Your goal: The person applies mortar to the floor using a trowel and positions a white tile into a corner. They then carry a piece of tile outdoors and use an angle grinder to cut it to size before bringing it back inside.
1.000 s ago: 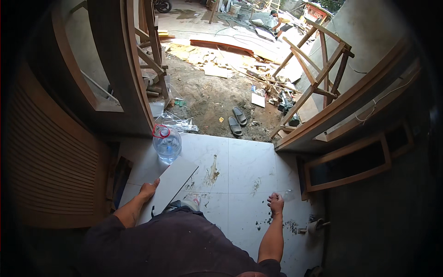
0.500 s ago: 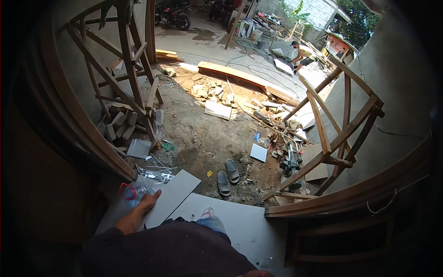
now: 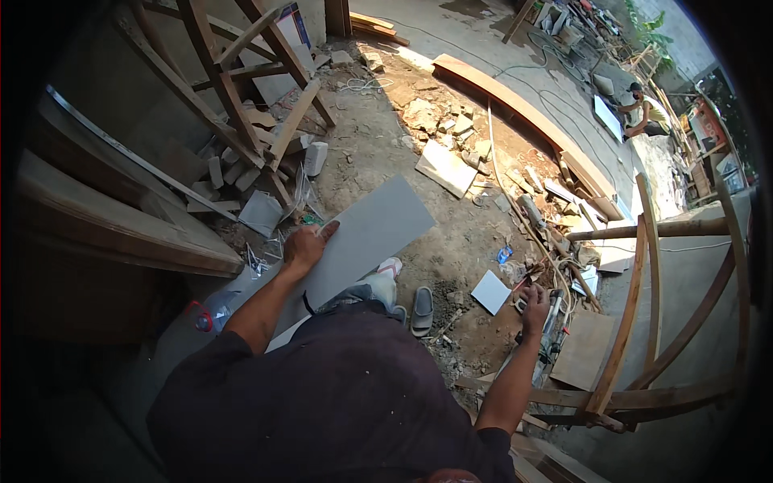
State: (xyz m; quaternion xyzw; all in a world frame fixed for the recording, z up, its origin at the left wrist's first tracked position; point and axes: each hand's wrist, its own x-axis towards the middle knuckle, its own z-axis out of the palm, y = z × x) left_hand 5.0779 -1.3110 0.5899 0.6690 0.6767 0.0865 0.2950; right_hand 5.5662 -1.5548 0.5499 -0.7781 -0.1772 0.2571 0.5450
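Note:
My left hand (image 3: pixel 307 248) is closed on the edge of a long pale grey tile (image 3: pixel 377 219), which slants up in front of me over the ground. My right hand (image 3: pixel 532 309) is held out over a tool with metal rails (image 3: pixel 552 334), perhaps a tile cutter, lying by the right wall. Its fingers are curled; what they hold, if anything, is too small to make out. A small white tile piece (image 3: pixel 490 292) lies on the dirt beside that hand. Behind my left arm stands a clear plastic bottle with a red handle (image 3: pixel 211 314).
Wooden trestles stand left (image 3: pixel 241 105) and right (image 3: pixel 644 322). Rubble (image 3: pixel 451 121), a square tile (image 3: pixel 445 168) and a long wooden beam (image 3: pixel 515 105) lie ahead. A grey slipper (image 3: pixel 422 312) sits near my feet. Far right, another person (image 3: pixel 644 113) crouches by a white panel (image 3: pixel 608 119).
I have moved forward off the pale floor toward the dirt. My left hand, near the bottle before, now has the long tile lifted. My right arm has come into view.

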